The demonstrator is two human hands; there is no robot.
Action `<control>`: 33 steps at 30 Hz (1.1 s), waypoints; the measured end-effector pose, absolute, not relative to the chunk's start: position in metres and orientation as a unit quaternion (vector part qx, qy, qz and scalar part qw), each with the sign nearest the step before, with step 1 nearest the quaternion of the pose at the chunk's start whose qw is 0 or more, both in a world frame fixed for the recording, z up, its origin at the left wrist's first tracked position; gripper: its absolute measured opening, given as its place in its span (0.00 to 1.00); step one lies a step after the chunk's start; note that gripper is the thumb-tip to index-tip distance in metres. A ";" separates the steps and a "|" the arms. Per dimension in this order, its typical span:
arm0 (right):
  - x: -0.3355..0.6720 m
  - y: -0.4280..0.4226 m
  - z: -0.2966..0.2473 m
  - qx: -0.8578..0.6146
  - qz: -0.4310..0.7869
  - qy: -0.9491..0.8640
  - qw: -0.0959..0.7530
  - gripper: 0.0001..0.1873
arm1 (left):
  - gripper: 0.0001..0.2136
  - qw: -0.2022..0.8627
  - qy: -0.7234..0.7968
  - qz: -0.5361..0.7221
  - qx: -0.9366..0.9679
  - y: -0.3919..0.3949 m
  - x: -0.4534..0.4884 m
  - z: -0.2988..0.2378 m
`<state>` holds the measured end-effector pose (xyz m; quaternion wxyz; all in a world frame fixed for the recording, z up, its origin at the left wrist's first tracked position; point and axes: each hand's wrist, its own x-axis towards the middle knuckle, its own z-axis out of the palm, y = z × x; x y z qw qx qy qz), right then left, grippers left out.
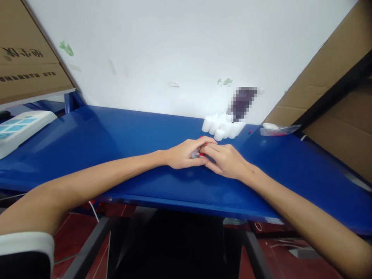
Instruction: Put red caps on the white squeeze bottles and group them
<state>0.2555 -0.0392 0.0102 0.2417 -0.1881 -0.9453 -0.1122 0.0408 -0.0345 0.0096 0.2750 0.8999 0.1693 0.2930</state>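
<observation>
Above the blue table my left hand [186, 154] and my right hand [225, 158] meet, fingertips touching. Between them is a small whitish-grey piece with a red part [195, 154]; the fingers cover most of it, so its kind does not show. My left hand curls around the whitish end, its thumb and fingers closed on it. The right fingers pinch at the red part. Just behind the hands stands a cluster of short white cylinders [219, 134], several of them side by side.
A white wall rises behind the blue table [139, 131]. A white device with blue panels [24, 126] sits at the left. Toward the right lie a clear plastic bag [280, 131] and a small red bit [250, 132]. Cardboard [308, 87] flanks the right side.
</observation>
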 end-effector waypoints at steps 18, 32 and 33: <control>0.260 -0.042 0.015 -0.263 0.004 -0.949 0.173 0.09 | 0.23 0.213 0.194 0.255 0.923 -0.031 0.042 0.001; 0.259 -0.046 0.022 -0.229 0.032 -0.960 0.156 0.15 | 0.22 0.105 0.171 0.284 0.938 -0.027 0.034 -0.001; 0.261 -0.045 0.023 -0.227 0.041 -0.958 0.169 0.15 | 0.21 0.075 0.168 0.290 0.939 -0.023 0.031 -0.001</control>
